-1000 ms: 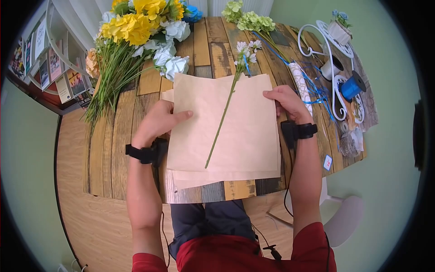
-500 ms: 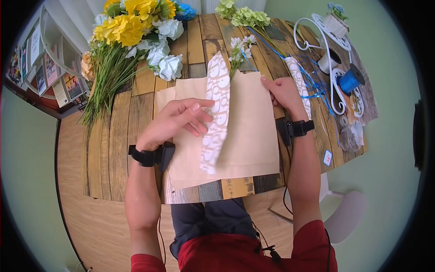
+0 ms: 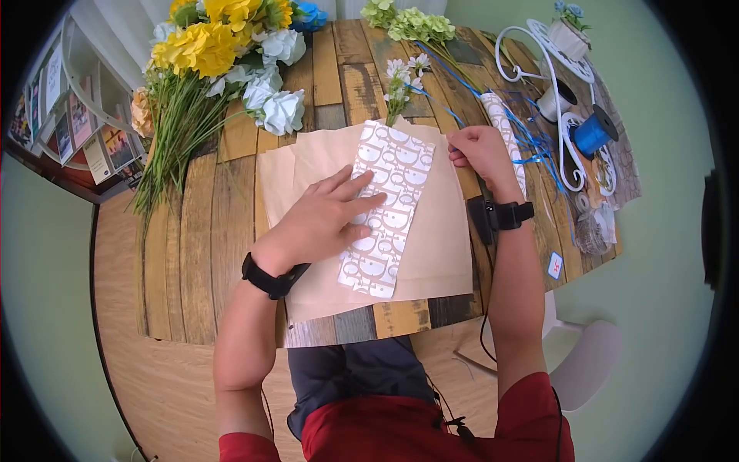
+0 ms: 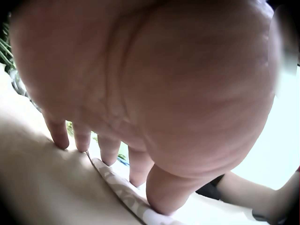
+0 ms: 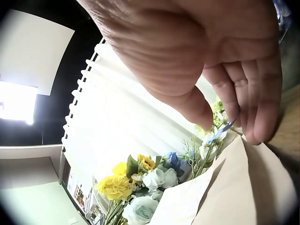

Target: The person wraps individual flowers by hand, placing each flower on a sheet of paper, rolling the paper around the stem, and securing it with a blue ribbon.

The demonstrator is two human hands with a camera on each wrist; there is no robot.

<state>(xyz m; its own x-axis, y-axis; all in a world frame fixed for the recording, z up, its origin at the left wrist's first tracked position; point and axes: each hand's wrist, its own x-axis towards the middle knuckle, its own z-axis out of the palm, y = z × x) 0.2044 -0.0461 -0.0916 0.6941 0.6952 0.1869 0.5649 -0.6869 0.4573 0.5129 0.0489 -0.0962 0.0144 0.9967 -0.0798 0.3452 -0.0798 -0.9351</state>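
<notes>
A white strip with a tan letter pattern point(image 3: 392, 196) lies slanted on the stacked brown paper sheets point(image 3: 443, 254). My left hand point(image 3: 319, 219), fingers spread, rests on its left side; in the left wrist view the fingertips of that hand point(image 4: 112, 161) reach down along the strip. White blossoms point(image 3: 400, 81) stick out past the top of the brown paper, their stem hidden under the strip. My right hand point(image 3: 481, 154) is at the brown paper's upper right corner. In the right wrist view, thumb and fingers of that hand point(image 5: 222, 110) stand apart, fingertips close to the paper edge point(image 5: 234, 183).
Yellow and pale blue flowers point(image 3: 204, 50) with long stems lie at the back left, green blossoms point(image 3: 419, 27) at the back. To the right are a patterned roll point(image 3: 504, 127), a blue ribbon spool point(image 3: 593, 135), a white spool point(image 3: 556, 104) and a white scroll stand point(image 3: 573, 165).
The patterned strip came in, standing narrow half a second ago, and now lies flat over the flower stem. My left hand moved right onto it. My right hand shifted slightly at the paper's corner.
</notes>
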